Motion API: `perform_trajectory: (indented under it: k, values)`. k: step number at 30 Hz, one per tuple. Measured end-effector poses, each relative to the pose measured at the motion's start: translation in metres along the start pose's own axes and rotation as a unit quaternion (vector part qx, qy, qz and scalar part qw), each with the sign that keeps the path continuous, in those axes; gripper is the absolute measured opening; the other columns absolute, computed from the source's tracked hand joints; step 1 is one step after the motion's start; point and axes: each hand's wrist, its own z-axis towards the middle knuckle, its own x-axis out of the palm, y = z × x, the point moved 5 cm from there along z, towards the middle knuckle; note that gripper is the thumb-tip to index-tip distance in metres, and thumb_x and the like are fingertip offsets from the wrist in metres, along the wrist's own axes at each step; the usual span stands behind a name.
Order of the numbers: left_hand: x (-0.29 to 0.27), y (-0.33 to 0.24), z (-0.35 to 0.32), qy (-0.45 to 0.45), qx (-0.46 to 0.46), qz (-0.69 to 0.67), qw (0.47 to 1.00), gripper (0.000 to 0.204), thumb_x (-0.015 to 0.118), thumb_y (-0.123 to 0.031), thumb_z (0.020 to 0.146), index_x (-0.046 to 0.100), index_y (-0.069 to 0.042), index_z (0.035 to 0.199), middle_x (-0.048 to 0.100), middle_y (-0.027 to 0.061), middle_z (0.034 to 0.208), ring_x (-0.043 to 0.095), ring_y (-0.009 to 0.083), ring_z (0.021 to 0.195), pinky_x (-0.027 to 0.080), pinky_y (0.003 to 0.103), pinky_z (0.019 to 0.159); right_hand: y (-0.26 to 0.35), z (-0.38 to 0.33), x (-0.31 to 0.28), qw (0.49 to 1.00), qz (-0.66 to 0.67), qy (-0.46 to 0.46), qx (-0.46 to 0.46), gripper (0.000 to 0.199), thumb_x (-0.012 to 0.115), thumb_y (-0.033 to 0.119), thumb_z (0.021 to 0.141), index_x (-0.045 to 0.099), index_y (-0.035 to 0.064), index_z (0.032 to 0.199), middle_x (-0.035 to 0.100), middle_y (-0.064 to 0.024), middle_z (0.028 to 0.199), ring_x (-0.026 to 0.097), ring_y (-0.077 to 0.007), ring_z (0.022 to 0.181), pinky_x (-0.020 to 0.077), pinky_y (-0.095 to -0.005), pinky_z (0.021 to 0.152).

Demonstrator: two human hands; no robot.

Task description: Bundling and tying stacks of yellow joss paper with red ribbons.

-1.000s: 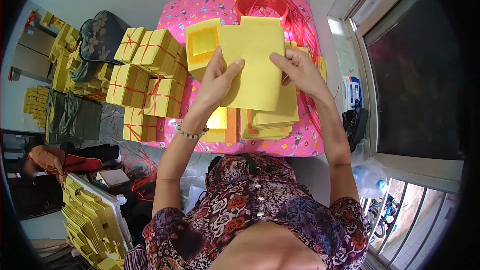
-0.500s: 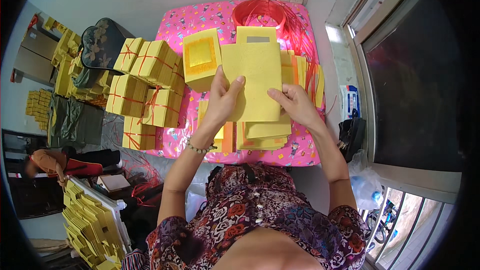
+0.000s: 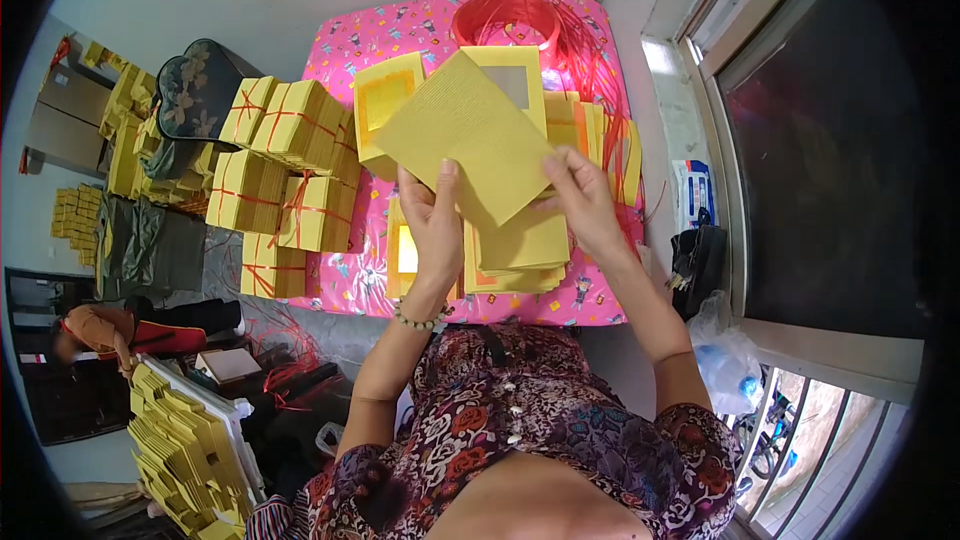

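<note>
Both hands hold up a yellow paper sheet (image 3: pixel 465 135), tilted so that one corner points down. My left hand (image 3: pixel 435 220) grips its lower left edge, thumb on top. At its right corner my right hand (image 3: pixel 583 195) pinches the paper between thumb and fingers. Below it lies a stack of yellow paper (image 3: pixel 520 245). Behind the held sheet is another yellow sheet with a grey rectangle (image 3: pixel 515 85), partly covered. To its left stands a stack of paper with a gold square (image 3: pixel 385 100). More orange-and-yellow paper (image 3: pixel 402 250) shows beside my left wrist.
Bundles of yellow paper tied with red strips (image 3: pixel 300 130) stand at the table's left. A red basin (image 3: pixel 505 20) sits at the back, red strips (image 3: pixel 600 70) trailing down the right side. The table has a pink patterned cover (image 3: pixel 340 50). A person (image 3: pixel 100 325) bends at far left.
The held sheet has turned from upright to slanted, its top swinging left. My left hand has shifted slightly left and down with it, and the grey rectangle behind shows more.
</note>
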Motion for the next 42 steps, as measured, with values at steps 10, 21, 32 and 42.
perform_trajectory:
  k: [10, 21, 32, 42]
  values:
    - [-0.017, -0.03, 0.041, 0.27, -0.147, -0.213, 0.927, 0.063, 0.04, -0.053, 0.093, 0.046, -0.001, 0.128, 0.051, 0.0108, 0.127, 0.053, 0.0156, 0.106, 0.045, 0.031, 0.085, 0.057, 0.046, -0.023, 0.988, -0.058, 0.091, -0.109, 0.019, 0.057, 0.016, 0.093, 0.058, 0.0016, 0.105, 0.065, -0.0004, 0.09, 0.06, -0.0049, 0.081, 0.0479, -0.0198, 0.072]
    - [-0.002, -0.015, 0.042, 0.413, -0.159, 0.179, 0.879, 0.032, 0.057, -0.024, 0.094, 0.061, 0.003, 0.109, 0.065, 0.0009, 0.088, 0.057, 0.0037, 0.076, 0.046, 0.02, 0.067, 0.067, 0.073, 0.001, 0.948, -0.218, 0.23, -0.023, 0.024, 0.06, 0.023, 0.092, 0.059, 0.0029, 0.104, 0.062, 0.0035, 0.086, 0.058, -0.0015, 0.077, 0.0466, -0.0182, 0.067]
    - [-0.017, 0.025, 0.001, 0.266, -0.289, 0.052, 0.918, 0.034, 0.05, -0.031, 0.097, 0.058, -0.001, 0.108, 0.059, 0.0009, 0.075, 0.055, 0.0066, 0.064, 0.046, 0.02, 0.06, 0.045, 0.076, -0.035, 0.957, -0.183, 0.222, 0.033, 0.027, 0.061, 0.027, 0.091, 0.062, 0.0035, 0.103, 0.064, 0.0031, 0.09, 0.059, -0.0032, 0.083, 0.0478, -0.0204, 0.074]
    - [-0.058, 0.088, -0.024, 0.196, -0.109, 0.196, 0.955, 0.043, 0.062, -0.018, 0.088, 0.045, -0.008, 0.126, 0.053, 0.0016, 0.088, 0.051, 0.0061, 0.068, 0.042, 0.02, 0.056, -0.015, 0.092, -0.024, 0.901, -0.254, 0.336, 0.104, 0.027, 0.063, 0.026, 0.089, 0.061, 0.0021, 0.1, 0.062, 0.0037, 0.089, 0.056, -0.0033, 0.084, 0.0453, -0.0215, 0.077]
